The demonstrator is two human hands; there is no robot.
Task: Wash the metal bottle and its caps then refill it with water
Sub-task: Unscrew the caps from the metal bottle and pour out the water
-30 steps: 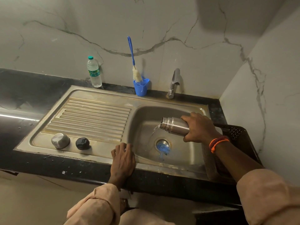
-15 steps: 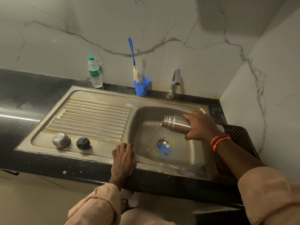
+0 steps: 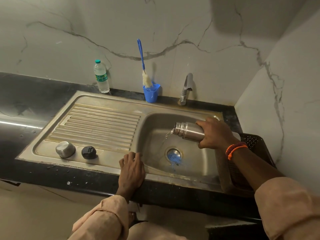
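My right hand [image 3: 215, 133] grips the metal bottle [image 3: 187, 131] around its body and holds it almost on its side over the sink basin [image 3: 155, 135]. Its open mouth points left and water runs out of it toward the drain [image 3: 173, 154]. My left hand [image 3: 132, 168] rests flat on the sink's front rim with nothing in it. The steel cup-shaped cap [image 3: 65, 149] and the black inner cap [image 3: 88, 152] sit side by side on the draining board, left of that hand.
A tap [image 3: 186, 89] stands behind the basin. A blue cup [image 3: 151, 93] holding a bottle brush [image 3: 143, 66] and a plastic water bottle [image 3: 101, 77] stand by the wall. A dark perforated basket [image 3: 254, 141] sits right of the sink.
My right hand has lifted the bottle a little and shifted it slightly right while water keeps pouring out. My left hand has stayed on the rim.
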